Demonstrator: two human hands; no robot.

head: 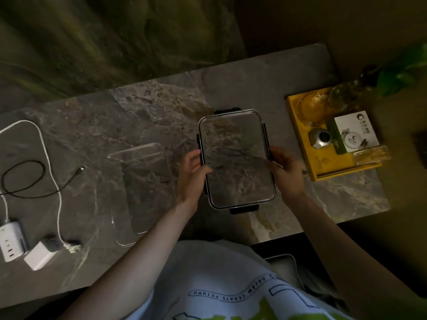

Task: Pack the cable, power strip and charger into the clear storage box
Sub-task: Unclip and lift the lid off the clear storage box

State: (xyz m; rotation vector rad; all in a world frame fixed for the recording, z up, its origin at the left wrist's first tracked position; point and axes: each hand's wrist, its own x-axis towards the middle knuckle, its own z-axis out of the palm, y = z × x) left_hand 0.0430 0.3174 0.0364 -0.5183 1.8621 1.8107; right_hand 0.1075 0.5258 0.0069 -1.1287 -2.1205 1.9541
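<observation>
Both hands hold the clear lid (235, 144) with black clips above the marble table. My left hand (193, 168) grips its left edge and my right hand (285, 168) grips its right edge. The clear storage box (141, 192) stands open on the table, left of the lid. At the far left lie a thin black cable (25, 179), a white power strip (10, 241) with its long white cord (54, 176), and a white charger (41, 255).
A yellow tray (328, 162) at the right end of the table carries a glass cup, a silver object, a white card and a clear case. A bottle and green leaves stand behind it. The table's near edge runs close to my body.
</observation>
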